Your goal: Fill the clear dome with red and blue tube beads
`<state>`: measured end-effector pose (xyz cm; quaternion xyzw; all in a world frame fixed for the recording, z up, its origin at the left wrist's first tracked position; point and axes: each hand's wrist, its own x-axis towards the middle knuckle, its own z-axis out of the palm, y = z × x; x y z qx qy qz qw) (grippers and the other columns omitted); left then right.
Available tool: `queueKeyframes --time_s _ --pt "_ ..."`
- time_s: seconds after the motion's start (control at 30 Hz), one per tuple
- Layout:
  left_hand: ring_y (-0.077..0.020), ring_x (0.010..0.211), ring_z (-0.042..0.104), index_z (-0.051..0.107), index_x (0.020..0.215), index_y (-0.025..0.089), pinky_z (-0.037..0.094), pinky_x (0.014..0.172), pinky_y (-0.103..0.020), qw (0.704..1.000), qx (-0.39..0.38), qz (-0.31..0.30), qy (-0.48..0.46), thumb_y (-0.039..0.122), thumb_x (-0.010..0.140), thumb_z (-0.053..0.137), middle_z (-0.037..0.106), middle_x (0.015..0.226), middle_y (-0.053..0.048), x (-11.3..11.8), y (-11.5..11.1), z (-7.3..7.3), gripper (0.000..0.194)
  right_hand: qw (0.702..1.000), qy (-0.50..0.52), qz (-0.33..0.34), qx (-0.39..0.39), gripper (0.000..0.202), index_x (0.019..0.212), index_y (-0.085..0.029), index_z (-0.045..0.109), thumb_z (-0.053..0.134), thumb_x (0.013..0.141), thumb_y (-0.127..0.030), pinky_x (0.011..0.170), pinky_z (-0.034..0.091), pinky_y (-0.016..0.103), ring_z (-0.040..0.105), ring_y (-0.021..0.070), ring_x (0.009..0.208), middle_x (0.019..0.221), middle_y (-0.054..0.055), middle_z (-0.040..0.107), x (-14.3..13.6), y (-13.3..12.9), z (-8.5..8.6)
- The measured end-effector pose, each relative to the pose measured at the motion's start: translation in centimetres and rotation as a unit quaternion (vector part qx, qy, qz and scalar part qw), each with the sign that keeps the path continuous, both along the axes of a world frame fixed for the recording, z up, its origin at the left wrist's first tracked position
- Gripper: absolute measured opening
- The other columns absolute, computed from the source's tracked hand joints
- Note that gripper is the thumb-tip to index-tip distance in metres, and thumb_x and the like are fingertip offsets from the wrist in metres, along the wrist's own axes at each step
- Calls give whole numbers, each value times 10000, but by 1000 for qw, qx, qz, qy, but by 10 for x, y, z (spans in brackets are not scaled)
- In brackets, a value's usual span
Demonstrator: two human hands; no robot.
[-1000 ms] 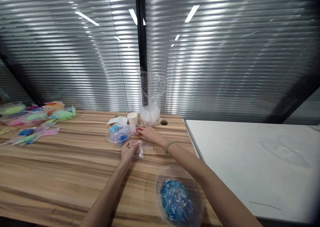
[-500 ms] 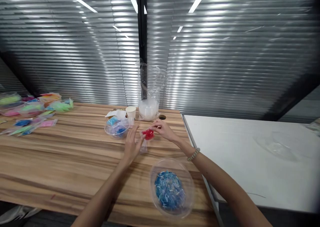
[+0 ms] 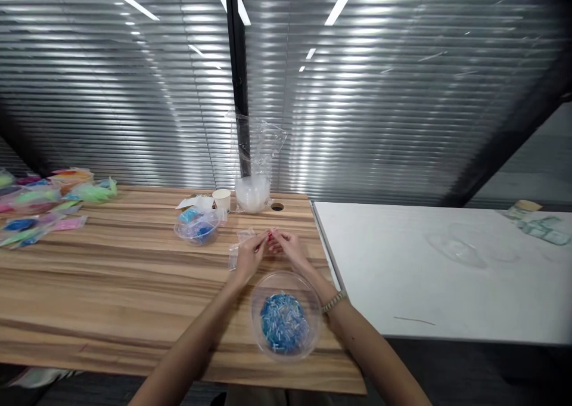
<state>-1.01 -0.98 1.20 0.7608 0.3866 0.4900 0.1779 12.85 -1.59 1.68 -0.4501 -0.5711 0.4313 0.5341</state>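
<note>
My left hand (image 3: 250, 256) and my right hand (image 3: 289, 248) meet at the fingertips over the wooden table. Pinched between them is a small clear bag with red contents (image 3: 270, 234), mostly hidden by the fingers. Close below the hands stands a clear plastic bowl (image 3: 255, 303) holding blue and pale tube-shaped pieces (image 3: 285, 322). Flat clear bags (image 3: 233, 256) lie on the table just left of my left hand. Farther left, a second clear bowl (image 3: 180, 233) contains blue packets (image 3: 203, 232).
Behind the hands are a paper cup (image 3: 222, 200), white paper (image 3: 196, 203) and stacked plastic bowls in a clear bag (image 3: 252, 192). A round hole (image 3: 277, 207) is beside them. Colourful packets (image 3: 67, 192) pile up at the far left. A white table (image 3: 379, 269) adjoins on the right.
My hands have come together, and the red bag, earlier plainly visible, is now mostly covered by fingers. The view has shifted right, so the table things appear farther left.
</note>
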Motion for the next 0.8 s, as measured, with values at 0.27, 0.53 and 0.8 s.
queueKeyframes --time_s 0.27,0.53,0.8 --pt "-218 918 653 687 991 175 537 811 -357 990 -120 -34 -67 349 806 560 689 1011 -70 -1 -2 -2 283 1000 20 4 -16 470 823 -119 639 437 819 -544 533 451 221 569 139 628 669 52 644 0 -4 -5" --pt "-236 946 640 716 902 164 497 858 -364 974 -191 -58 -105 394 797 561 696 988 -79 -6 -1 5 297 1000 12 19 -4 377 756 -142 626 498 808 -493 520 445 227 545 135 605 668 36 622 -1 -4 -5" --pt "-239 962 633 721 888 183 479 883 -379 974 -190 -68 -97 372 780 585 693 999 -69 -7 0 6 257 1000 4 11 4 394 787 -143 623 483 808 -511 512 446 235 551 145 609 663 39 613 0 -5 -8"
